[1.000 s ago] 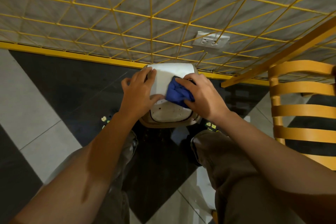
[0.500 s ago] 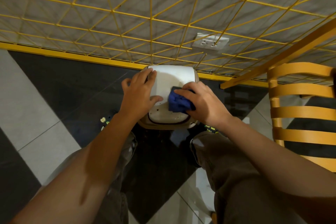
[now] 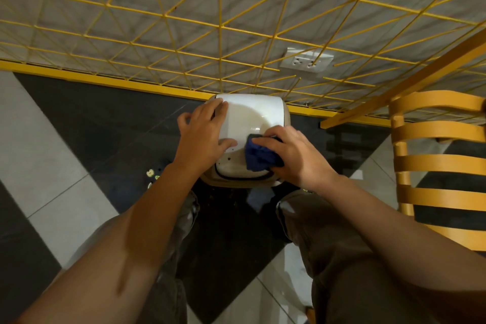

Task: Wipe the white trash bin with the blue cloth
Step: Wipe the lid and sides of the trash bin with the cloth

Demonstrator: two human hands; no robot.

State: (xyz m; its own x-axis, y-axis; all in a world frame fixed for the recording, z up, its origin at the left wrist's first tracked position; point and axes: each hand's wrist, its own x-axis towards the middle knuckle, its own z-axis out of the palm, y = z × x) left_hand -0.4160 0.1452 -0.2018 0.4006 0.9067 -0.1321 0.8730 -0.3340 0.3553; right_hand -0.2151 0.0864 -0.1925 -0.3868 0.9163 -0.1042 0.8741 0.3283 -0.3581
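Note:
The white trash bin (image 3: 252,116) stands on the dark floor tile against the wall, seen from above, its lid glossy with a few dark specks near the front. My left hand (image 3: 203,137) rests on the lid's left side, fingers spread and thumb across the top. My right hand (image 3: 294,155) grips the bunched blue cloth (image 3: 259,156) and presses it on the lid's front right part. The bin's body below the lid is hidden.
A yellow wire grid (image 3: 221,34) covers the grey wall, with a white power socket (image 3: 306,62) behind it. A yellow slatted chair (image 3: 436,166) stands to the right. My knees (image 3: 323,218) flank the bin. Black and white floor tiles (image 3: 44,155) spread to the left.
My right hand has drawn the blue cloth from the lid's middle toward its front right edge. My left hand stays on the lid's left side.

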